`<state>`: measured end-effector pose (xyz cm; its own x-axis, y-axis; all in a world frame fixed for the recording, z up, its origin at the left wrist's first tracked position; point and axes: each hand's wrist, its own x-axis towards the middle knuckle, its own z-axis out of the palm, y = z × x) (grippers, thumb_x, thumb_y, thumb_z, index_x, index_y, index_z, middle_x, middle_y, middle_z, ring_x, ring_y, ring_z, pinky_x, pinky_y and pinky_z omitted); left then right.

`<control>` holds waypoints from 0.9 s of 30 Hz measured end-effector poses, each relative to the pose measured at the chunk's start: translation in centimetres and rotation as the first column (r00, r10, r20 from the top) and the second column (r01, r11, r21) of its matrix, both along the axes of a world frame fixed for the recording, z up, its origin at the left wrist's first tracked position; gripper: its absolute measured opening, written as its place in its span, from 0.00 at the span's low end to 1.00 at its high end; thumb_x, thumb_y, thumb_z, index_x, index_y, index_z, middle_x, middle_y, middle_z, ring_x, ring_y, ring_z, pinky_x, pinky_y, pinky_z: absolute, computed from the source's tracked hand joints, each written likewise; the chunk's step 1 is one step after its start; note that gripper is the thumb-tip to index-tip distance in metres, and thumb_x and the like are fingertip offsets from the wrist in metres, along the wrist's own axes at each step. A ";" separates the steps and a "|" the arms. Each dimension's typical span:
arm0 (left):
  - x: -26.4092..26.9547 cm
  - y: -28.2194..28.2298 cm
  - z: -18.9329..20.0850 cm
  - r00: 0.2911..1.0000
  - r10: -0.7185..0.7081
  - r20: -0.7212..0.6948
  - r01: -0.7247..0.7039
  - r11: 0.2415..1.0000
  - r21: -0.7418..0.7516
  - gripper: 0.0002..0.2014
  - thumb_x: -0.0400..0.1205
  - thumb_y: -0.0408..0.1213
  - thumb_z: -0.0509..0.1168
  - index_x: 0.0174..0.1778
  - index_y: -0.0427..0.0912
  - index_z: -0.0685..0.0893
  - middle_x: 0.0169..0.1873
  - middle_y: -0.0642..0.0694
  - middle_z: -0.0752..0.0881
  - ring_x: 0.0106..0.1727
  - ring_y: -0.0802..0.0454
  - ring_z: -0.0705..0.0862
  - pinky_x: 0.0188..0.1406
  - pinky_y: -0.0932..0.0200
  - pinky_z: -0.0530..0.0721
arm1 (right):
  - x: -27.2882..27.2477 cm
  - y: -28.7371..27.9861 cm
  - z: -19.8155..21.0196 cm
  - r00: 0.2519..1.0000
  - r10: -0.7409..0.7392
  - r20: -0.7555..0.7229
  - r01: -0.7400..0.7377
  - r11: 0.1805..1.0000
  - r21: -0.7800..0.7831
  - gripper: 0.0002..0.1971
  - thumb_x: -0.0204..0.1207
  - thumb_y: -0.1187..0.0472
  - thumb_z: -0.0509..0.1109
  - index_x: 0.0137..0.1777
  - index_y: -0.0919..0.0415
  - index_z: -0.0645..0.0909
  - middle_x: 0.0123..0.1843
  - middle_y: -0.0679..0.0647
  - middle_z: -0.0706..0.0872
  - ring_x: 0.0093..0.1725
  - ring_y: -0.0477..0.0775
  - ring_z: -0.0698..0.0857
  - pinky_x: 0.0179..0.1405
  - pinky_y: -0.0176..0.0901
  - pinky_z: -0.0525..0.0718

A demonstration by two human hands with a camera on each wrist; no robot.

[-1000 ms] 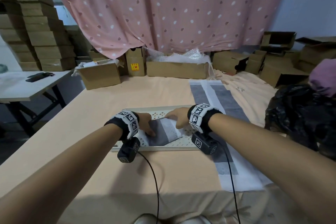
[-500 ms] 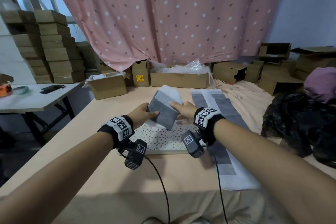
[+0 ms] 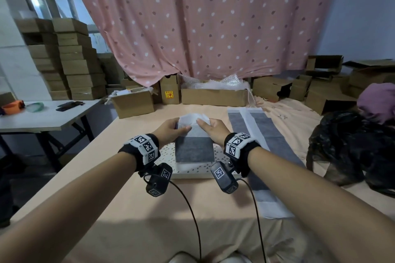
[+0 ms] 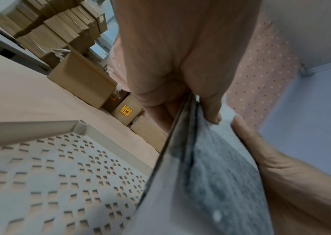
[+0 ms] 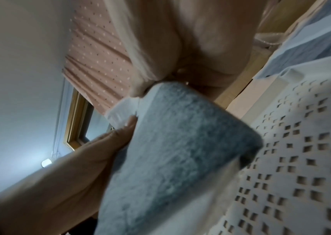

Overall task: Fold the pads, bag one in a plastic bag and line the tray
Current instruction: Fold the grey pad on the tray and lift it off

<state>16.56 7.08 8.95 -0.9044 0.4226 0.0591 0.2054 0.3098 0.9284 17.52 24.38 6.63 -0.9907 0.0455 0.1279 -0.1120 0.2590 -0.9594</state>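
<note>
Two hands: left hand (image 3: 171, 129) and right hand (image 3: 210, 129) each pinch the folded pad's (image 3: 194, 147) top corners.
Handling: light, soft, floppy — take hold at the edges.

Surface: a tabletop (image 3: 89, 181) covered in peach cloth.
Centre: a white perforated tray (image 3: 220, 161) lies flat on it.
Right of tray: a long unfolded pad (image 3: 269, 143), grey with white borders, lies just beside the tray.
Far edge: open cardboard boxes (image 3: 133, 103), one holding bubble wrap (image 3: 215, 82).
Right edge: a black plastic bag (image 3: 350, 145).
</note>
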 end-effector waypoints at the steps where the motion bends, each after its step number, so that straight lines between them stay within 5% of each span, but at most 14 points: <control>1: 0.1 0.0 -0.1 1.000 -0.021 -0.001 0.021 1.000 0.001 0.12 0.84 0.38 0.63 0.62 0.42 0.79 0.47 0.47 0.87 0.49 0.48 0.87 0.47 0.55 0.88 | 0.5 0.0 0.3 1.000 -0.019 -0.013 0.020 1.000 0.024 0.25 0.74 0.39 0.69 0.37 0.65 0.79 0.36 0.58 0.86 0.36 0.54 0.83 0.39 0.47 0.82; 4: 0.2 0.1 -0.1 0.999 -0.048 0.025 0.048 0.999 0.005 0.13 0.86 0.37 0.58 0.66 0.43 0.77 0.54 0.43 0.85 0.55 0.45 0.85 0.58 0.48 0.84 | 0.8 0.4 0.3 0.996 -0.072 -0.058 0.077 0.994 0.078 0.24 0.83 0.50 0.64 0.25 0.55 0.65 0.24 0.47 0.69 0.23 0.44 0.67 0.22 0.32 0.65; 7: 0.2 0.1 0.1 0.995 -0.067 0.074 0.065 0.997 0.029 0.17 0.88 0.37 0.55 0.73 0.42 0.72 0.55 0.43 0.84 0.56 0.46 0.84 0.57 0.50 0.84 | -0.1 0.7 0.0 0.992 -0.062 -0.107 0.072 0.993 0.095 0.26 0.83 0.50 0.63 0.24 0.54 0.62 0.24 0.47 0.65 0.24 0.45 0.64 0.25 0.39 0.62; 10: -0.3 -0.4 0.1 0.988 -0.062 0.141 0.061 0.998 0.014 0.23 0.82 0.37 0.66 0.73 0.42 0.68 0.62 0.40 0.81 0.64 0.42 0.82 0.63 0.42 0.84 | -0.5 0.9 0.1 0.988 -0.100 -0.121 0.109 0.992 0.070 0.26 0.83 0.50 0.64 0.25 0.54 0.60 0.23 0.47 0.62 0.21 0.42 0.63 0.23 0.37 0.61; 13: -0.3 -1.0 -0.7 0.984 -0.064 0.165 0.082 0.992 -0.099 0.28 0.74 0.33 0.74 0.68 0.39 0.71 0.59 0.40 0.84 0.61 0.42 0.85 0.60 0.46 0.87 | -0.5 1.3 0.5 0.979 -0.130 -0.158 0.133 0.991 0.009 0.27 0.83 0.51 0.65 0.24 0.53 0.58 0.22 0.46 0.59 0.19 0.42 0.60 0.20 0.34 0.59; 16: -0.2 -1.3 -1.6 0.996 -0.054 0.069 0.062 0.991 -0.116 0.22 0.75 0.28 0.72 0.66 0.34 0.77 0.52 0.43 0.87 0.54 0.44 0.87 0.51 0.56 0.90 | -0.6 1.6 1.0 0.994 -0.051 -0.093 0.057 0.996 0.062 0.20 0.79 0.48 0.70 0.29 0.54 0.70 0.27 0.47 0.71 0.28 0.46 0.71 0.27 0.35 0.69; 17: -0.3 -1.4 -1.7 0.999 -0.025 0.036 0.028 0.996 -0.089 0.22 0.76 0.27 0.72 0.66 0.34 0.78 0.50 0.44 0.87 0.53 0.45 0.87 0.48 0.58 0.91 | -0.4 1.7 1.1 0.999 0.022 -0.033 -0.021 0.999 0.040 0.12 0.77 0.50 0.72 0.38 0.56 0.78 0.33 0.48 0.80 0.34 0.47 0.80 0.31 0.34 0.78; 19: -0.9 -2.0 -1.7 0.999 0.041 0.001 -0.041 0.999 -0.020 0.23 0.76 0.26 0.71 0.67 0.34 0.78 0.49 0.47 0.87 0.51 0.49 0.87 0.45 0.62 0.90 | 0.1 2.3 0.9 0.983 0.163 0.086 -0.161 0.987 -0.026 0.15 0.73 0.57 0.77 0.56 0.62 0.81 0.47 0.51 0.87 0.46 0.49 0.87 0.37 0.37 0.87; 23: -1.7 -2.2 -1.7 0.998 0.054 0.010 -0.054 0.999 -0.007 0.23 0.75 0.25 0.72 0.67 0.33 0.78 0.50 0.46 0.88 0.54 0.45 0.87 0.48 0.60 0.90 | 0.4 3.2 -0.6 0.974 0.194 0.117 -0.199 0.980 0.029 0.12 0.68 0.70 0.79 0.50 0.66 0.84 0.45 0.56 0.89 0.40 0.48 0.89 0.39 0.35 0.90; 27: -1.9 -2.2 -2.2 0.999 0.040 0.015 -0.038 0.995 -0.094 0.23 0.75 0.24 0.72 0.66 0.33 0.78 0.53 0.39 0.87 0.58 0.40 0.86 0.61 0.44 0.86 | -0.3 3.3 -1.4 0.979 0.155 0.135 -0.164 0.985 0.059 0.18 0.68 0.75 0.77 0.58 0.77 0.82 0.41 0.59 0.89 0.34 0.48 0.89 0.40 0.37 0.90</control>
<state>14.63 4.84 6.78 -0.9208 0.3900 0.0054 0.1759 0.4028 0.8982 17.19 27.66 5.26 -0.9929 -0.1186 -0.0044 -0.0334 0.3144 -0.9487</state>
